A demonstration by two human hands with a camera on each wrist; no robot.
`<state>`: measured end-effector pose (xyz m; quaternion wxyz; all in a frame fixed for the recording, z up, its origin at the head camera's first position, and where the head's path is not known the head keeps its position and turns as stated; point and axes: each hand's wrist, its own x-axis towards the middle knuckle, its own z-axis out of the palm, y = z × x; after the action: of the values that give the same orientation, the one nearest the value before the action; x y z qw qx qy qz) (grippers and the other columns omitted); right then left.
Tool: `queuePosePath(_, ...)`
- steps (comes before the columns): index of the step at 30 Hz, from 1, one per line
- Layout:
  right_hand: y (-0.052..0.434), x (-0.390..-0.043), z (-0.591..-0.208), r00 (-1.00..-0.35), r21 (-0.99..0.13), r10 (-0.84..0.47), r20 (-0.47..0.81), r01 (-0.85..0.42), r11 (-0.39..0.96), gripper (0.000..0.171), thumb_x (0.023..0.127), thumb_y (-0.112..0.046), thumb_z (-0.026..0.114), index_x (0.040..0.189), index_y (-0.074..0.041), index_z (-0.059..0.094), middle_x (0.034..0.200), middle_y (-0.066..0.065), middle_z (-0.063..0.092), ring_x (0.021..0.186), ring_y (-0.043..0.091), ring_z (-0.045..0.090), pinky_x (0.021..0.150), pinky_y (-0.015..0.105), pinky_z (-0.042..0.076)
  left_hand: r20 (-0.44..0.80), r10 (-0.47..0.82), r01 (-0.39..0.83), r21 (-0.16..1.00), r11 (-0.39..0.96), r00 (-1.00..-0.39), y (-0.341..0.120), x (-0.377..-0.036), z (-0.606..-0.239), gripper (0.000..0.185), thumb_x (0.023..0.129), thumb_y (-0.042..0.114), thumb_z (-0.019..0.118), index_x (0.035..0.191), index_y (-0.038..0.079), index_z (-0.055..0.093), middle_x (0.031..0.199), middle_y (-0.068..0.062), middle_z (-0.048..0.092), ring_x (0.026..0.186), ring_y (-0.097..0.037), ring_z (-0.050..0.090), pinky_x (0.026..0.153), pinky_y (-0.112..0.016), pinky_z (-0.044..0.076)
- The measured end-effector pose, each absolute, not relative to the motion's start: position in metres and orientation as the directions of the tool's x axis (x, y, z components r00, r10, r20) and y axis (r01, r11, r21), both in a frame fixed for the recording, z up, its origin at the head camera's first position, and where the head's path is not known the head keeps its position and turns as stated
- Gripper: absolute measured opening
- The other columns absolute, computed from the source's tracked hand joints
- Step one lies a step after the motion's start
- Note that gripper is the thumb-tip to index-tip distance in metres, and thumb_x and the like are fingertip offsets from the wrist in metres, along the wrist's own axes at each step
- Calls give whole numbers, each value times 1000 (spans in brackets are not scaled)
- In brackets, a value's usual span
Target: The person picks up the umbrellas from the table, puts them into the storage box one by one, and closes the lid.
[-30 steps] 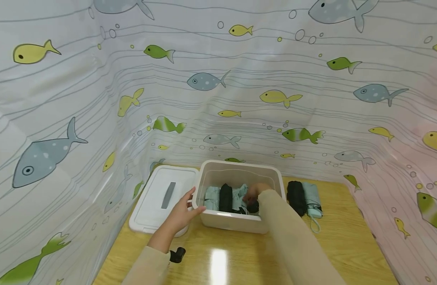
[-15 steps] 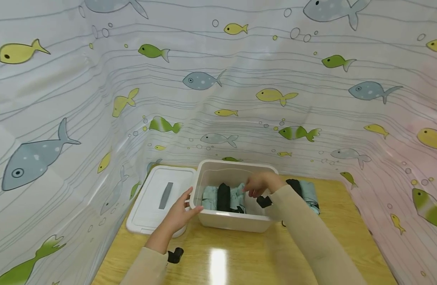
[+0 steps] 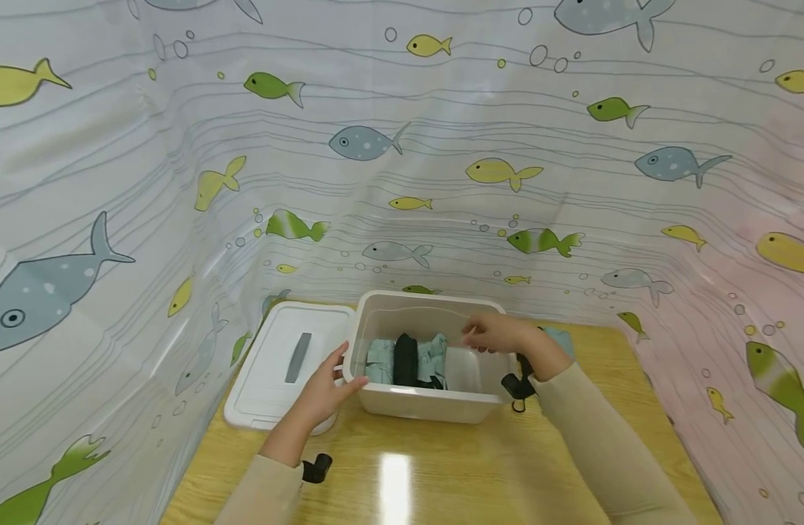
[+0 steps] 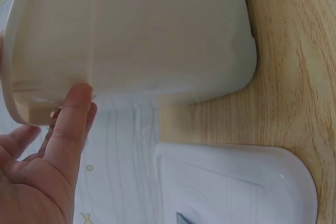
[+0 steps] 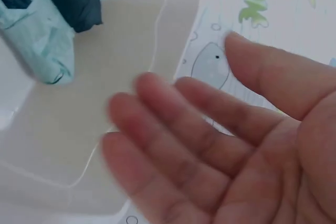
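Observation:
A white storage box point(image 3: 415, 406) stands on the wooden table. My left hand point(image 3: 323, 386) grips its left end, thumb at the near corner and fingers along the outer wall in the left wrist view. Three folded umbrellas lie side by side in the box's left part: a mint one point(image 3: 379, 361), a black one point(image 3: 405, 361) and another mint one point(image 3: 432, 357). Over the right part, where the bare floor shows, hovers my right hand point(image 3: 503, 334). In the right wrist view its palm point(image 5: 273, 177) holds nothing, with fingers loosely bent and apart from the umbrellas.
A white lid point(image 3: 260, 372) with a grey handle lies left of the box. Right of it, a mint folded umbrella point(image 3: 559, 336) and a black one are mostly hidden behind my right arm. A fish-print curtain point(image 3: 441, 146) surrounds the table's back and sides.
My right hand has risen out of the box and moved right, leaving the right-hand mint umbrella. My left hand stays on the box. The head view has shifted slightly.

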<state>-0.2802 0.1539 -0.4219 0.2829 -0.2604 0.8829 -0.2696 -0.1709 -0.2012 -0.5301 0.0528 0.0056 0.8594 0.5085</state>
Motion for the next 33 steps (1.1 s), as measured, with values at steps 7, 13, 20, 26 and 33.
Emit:
queuePosePath(7, 179, -260, -428, -808, -603, -563, -174, -365, 709, 35, 104, -24, 57, 130, 0, 61, 107, 8, 68, 91, 20, 66, 78, 39, 55, -93, 74, -47, 882, 468, -993, -203, -173, -532, 96, 87, 47, 76, 161, 16, 22, 151, -21, 40, 130, -44, 49, 97, -53, 50)
queuePosePath(13, 202, -248, -442, -874, -599, -484, -41, -367, 712, 30, 103, -22, 60, 124, -1, 66, 104, 7, 69, 85, 19, 65, 73, 36, 55, -87, 72, -43, 881, 471, -994, -204, -174, -532, 96, 87, 47, 76, 161, 17, 23, 150, -22, 41, 130, -44, 49, 98, -54, 49)
queuePosePath(20, 237, -241, -465, -937, -652, -342, 74, -305, 694, 32, 104, -23, 57, 125, 1, 64, 108, 15, 71, 91, 26, 70, 79, 45, 57, -97, 69, -53, 877, 478, -993, -203, -173, -530, 96, 88, 48, 76, 161, 18, 22, 152, -21, 40, 130, -44, 49, 98, -55, 48)
queuePosePath(26, 266, -242, -497, -979, -686, -179, 95, -195, 701, 35, 106, -24, 54, 127, 3, 61, 106, 18, 67, 90, 30, 69, 77, 42, 58, -110, 65, -66, 874, 482, -992, -203, -171, -531, 96, 88, 50, 75, 161, 17, 22, 153, -21, 38, 131, -44, 48, 99, -55, 47)
queuePosePath(33, 283, -253, -527, -993, -694, -37, 109, -102, 713, 38, 107, -26, 51, 129, 4, 59, 105, 22, 65, 90, 36, 67, 71, 40, 57, -108, 64, -66, 881, 468, -992, -203, -170, -531, 96, 87, 49, 75, 161, 19, 22, 153, -21, 38, 131, -44, 48, 98, -55, 48)
